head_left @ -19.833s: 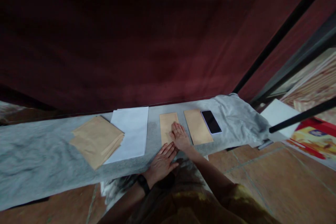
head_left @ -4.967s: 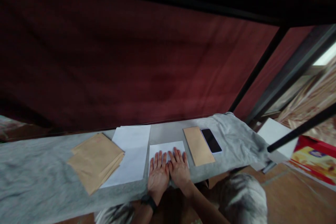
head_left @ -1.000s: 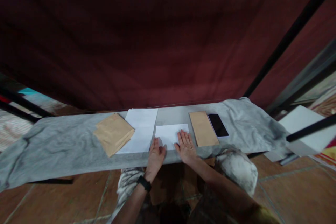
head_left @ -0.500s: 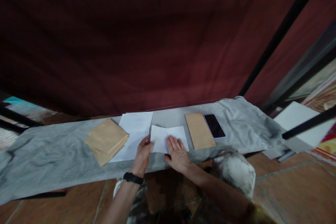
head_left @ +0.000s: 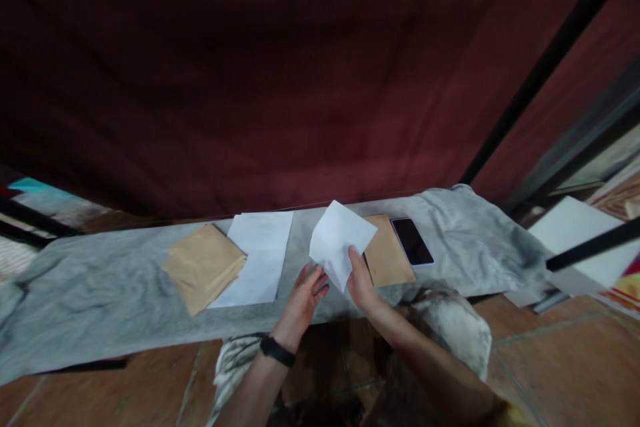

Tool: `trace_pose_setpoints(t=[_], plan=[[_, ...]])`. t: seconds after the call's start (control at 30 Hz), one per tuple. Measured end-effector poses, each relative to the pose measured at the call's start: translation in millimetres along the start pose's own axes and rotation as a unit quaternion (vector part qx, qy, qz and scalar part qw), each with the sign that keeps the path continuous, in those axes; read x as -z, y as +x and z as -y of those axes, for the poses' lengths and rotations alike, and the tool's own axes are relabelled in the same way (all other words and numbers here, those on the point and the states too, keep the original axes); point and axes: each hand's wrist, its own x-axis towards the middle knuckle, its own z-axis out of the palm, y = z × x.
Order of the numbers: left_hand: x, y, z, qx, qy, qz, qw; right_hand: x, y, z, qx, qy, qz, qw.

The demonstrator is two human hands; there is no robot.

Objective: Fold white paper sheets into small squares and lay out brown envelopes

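Note:
A folded sheet of white paper (head_left: 340, 240) is held up over the cloth, turned with one corner pointing away from me. My right hand (head_left: 361, 283) grips it near its lower right edge, thumb on top. Close to its lower left edge is my left hand (head_left: 303, 300), fingers slightly apart and curled; whether they touch the paper is hard to tell. To the left lies a stack of white sheets (head_left: 263, 240), partly covered by several brown envelopes (head_left: 207, 263). Another brown envelope (head_left: 393, 257) lies behind my right hand, partly hidden by the raised paper.
A smartphone (head_left: 413, 241) lies right of the single envelope. Everything rests on a narrow surface draped with grey cloth (head_left: 115, 287). A dark red curtain (head_left: 300, 113) hangs behind it. Black bars (head_left: 540, 73) and a white board (head_left: 585, 233) stand at the right.
The folded paper has been lifted off the cloth and turned. My right hand went from pressing flat on it to gripping it; my left hand moved right and let go of its left edge.

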Motion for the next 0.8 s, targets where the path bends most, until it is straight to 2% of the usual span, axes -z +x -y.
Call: trace_pose_setpoints(t=[0.1,0.2,0.27,0.33,0.4,0.47,0.53,0.63,0.7,0.8], plan=[[-4.2,2.4,9.3,0.018,-0.022,0.019,0.999,-1.7,-3.3,-1.2,-0.049,0.075,-0.001,0.996],[-6.9,4.6,15.4,0.008,-0.035,0.013,0.999,1.6,-2.2,-3.1,-0.066,0.079,-0.003,0.995],[-4.5,7.7,18.0,-0.016,-0.038,0.004,0.999,6.5,1.1,-5.6,-0.041,0.019,0.012,0.999],[2.1,12.4,16.1,-0.058,-0.012,0.004,0.998,13.8,5.8,-8.5,0.013,-0.101,0.020,0.995],[11.9,18.7,6.9,-0.120,0.054,0.010,0.991,23.8,11.1,-10.5,0.063,-0.220,0.011,0.973],[22.7,26.2,-9.3,-0.178,0.144,0.008,0.973,35.5,16.8,-10.9,0.086,-0.292,-0.004,0.952],[31.8,34.6,-28.5,-0.205,0.217,-0.013,0.954,46.6,22.6,-10.2,0.086,-0.330,-0.013,0.940],[39.4,47.7,-50.6,-0.228,0.272,-0.045,0.934,57.3,30.1,-9.2,0.100,-0.415,-0.016,0.904],[40.8,55.5,-55.1,-0.244,0.294,-0.046,0.923,60.2,32.3,-8.5,0.119,-0.466,-0.007,0.877],[41.9,64.4,-48.0,-0.259,0.306,-0.041,0.915,62.5,29.2,-5.9,0.149,-0.520,0.015,0.841]])
